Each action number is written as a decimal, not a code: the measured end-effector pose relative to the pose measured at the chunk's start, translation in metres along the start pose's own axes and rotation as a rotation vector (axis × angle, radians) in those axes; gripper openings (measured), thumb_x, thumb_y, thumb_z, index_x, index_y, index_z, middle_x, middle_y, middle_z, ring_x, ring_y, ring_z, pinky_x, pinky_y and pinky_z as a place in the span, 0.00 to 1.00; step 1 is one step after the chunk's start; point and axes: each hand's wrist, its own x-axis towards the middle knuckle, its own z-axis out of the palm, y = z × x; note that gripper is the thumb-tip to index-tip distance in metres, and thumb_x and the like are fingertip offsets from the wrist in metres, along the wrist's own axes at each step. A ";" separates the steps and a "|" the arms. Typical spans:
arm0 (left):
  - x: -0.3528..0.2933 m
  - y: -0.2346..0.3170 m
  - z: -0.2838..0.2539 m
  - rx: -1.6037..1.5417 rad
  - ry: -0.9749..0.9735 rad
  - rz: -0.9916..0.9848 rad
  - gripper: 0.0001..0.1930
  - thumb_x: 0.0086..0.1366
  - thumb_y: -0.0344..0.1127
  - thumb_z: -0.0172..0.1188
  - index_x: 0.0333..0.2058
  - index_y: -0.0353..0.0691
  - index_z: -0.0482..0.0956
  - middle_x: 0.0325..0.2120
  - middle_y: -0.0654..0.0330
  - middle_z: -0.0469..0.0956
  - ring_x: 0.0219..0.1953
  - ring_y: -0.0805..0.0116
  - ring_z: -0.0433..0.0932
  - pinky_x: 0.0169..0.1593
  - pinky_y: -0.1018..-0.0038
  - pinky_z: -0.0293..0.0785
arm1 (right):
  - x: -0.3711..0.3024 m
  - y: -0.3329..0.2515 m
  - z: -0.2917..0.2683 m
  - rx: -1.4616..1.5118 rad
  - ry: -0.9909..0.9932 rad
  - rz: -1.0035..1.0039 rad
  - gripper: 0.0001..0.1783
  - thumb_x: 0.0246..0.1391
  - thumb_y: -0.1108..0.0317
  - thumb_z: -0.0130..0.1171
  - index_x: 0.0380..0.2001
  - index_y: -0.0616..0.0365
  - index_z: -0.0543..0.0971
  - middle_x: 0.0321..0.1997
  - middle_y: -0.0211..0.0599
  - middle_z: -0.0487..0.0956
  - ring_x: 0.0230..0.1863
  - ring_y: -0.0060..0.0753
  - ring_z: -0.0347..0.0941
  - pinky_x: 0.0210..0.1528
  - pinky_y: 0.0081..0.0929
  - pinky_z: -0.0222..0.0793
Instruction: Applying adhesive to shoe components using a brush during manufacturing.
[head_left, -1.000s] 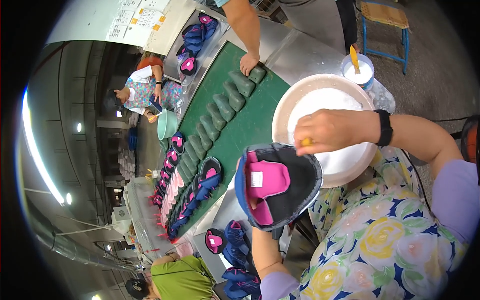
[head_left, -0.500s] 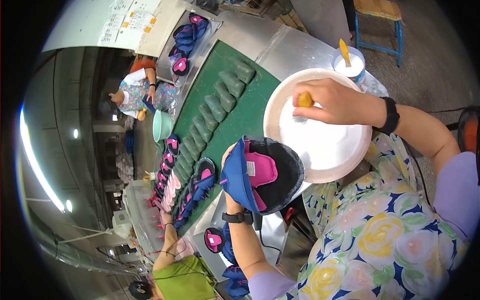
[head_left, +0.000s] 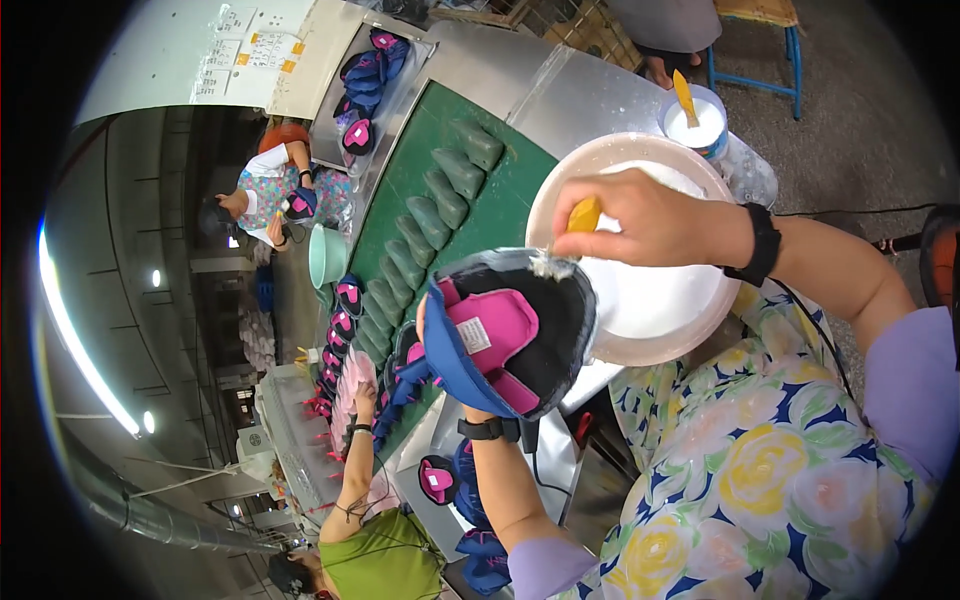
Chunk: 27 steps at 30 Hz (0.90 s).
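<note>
My left hand [head_left: 478, 414], mostly hidden, holds up a blue shoe upper [head_left: 455, 360] with a pink insole and lining and a black fabric border. The upper's open side faces me. My right hand [head_left: 645, 215] is closed around the yellow handle of a brush [head_left: 583, 213]. Its whitish bristles touch the top of the black border, where a pale wet film runs along the edge. Just right of the upper, below my right hand, stands a pale pink basin [head_left: 665, 352] of white liquid [head_left: 650, 300].
Behind the basin stands a tub [head_left: 712, 148] of white liquid with a yellow-handled brush. Several grey-green shoe lasts [head_left: 425, 215] line a green belt [head_left: 510, 185], beside more blue uppers [head_left: 385, 410]. A green-shirted co-worker [head_left: 385, 550] reaches over the belt; another [head_left: 275, 185] stands across it.
My right hand has brought the brush leftward from over the basin onto the upper's border. The upper has tilted and shifted slightly left. The green-shirted co-worker's arm has moved up along the belt.
</note>
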 end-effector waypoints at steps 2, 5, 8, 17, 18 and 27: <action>-0.003 -0.005 -0.009 0.091 0.087 0.061 0.24 0.73 0.38 0.50 0.63 0.35 0.64 0.58 0.55 0.70 0.56 0.64 0.74 0.61 0.68 0.71 | -0.004 0.006 0.006 0.041 -0.102 0.016 0.11 0.60 0.62 0.63 0.35 0.58 0.75 0.24 0.39 0.78 0.26 0.38 0.76 0.31 0.33 0.70; -0.013 -0.023 -0.031 0.209 0.093 0.071 0.24 0.73 0.38 0.51 0.63 0.35 0.64 0.58 0.56 0.70 0.56 0.64 0.74 0.61 0.68 0.71 | -0.015 -0.004 0.004 0.003 -0.202 0.099 0.12 0.59 0.61 0.65 0.35 0.57 0.76 0.28 0.38 0.79 0.29 0.38 0.78 0.33 0.31 0.71; -0.016 -0.042 -0.046 0.324 0.096 0.079 0.23 0.73 0.37 0.51 0.63 0.35 0.64 0.57 0.56 0.70 0.56 0.64 0.74 0.60 0.68 0.72 | -0.024 -0.018 0.017 0.111 -0.039 0.032 0.11 0.58 0.62 0.66 0.37 0.56 0.77 0.31 0.38 0.81 0.31 0.38 0.80 0.35 0.29 0.73; -0.036 -0.098 -0.105 0.622 0.087 0.111 0.23 0.72 0.36 0.52 0.62 0.35 0.65 0.57 0.56 0.71 0.55 0.64 0.74 0.59 0.68 0.73 | -0.008 0.010 0.030 0.035 -0.163 0.035 0.09 0.58 0.64 0.65 0.35 0.56 0.77 0.32 0.38 0.81 0.33 0.38 0.80 0.36 0.30 0.73; -0.034 -0.106 -0.114 0.657 0.101 0.113 0.23 0.72 0.36 0.52 0.62 0.35 0.65 0.57 0.57 0.71 0.55 0.64 0.74 0.59 0.68 0.73 | -0.005 0.014 0.024 -0.023 -0.151 0.053 0.09 0.59 0.65 0.65 0.35 0.56 0.77 0.32 0.38 0.81 0.32 0.37 0.80 0.35 0.29 0.73; -0.023 -0.185 -0.188 -0.072 0.486 -0.532 0.18 0.71 0.29 0.52 0.58 0.43 0.67 0.52 0.56 0.75 0.51 0.59 0.77 0.51 0.63 0.80 | -0.015 0.012 -0.014 -0.075 0.005 0.395 0.04 0.58 0.75 0.62 0.36 0.60 0.76 0.36 0.33 0.79 0.38 0.23 0.75 0.42 0.22 0.70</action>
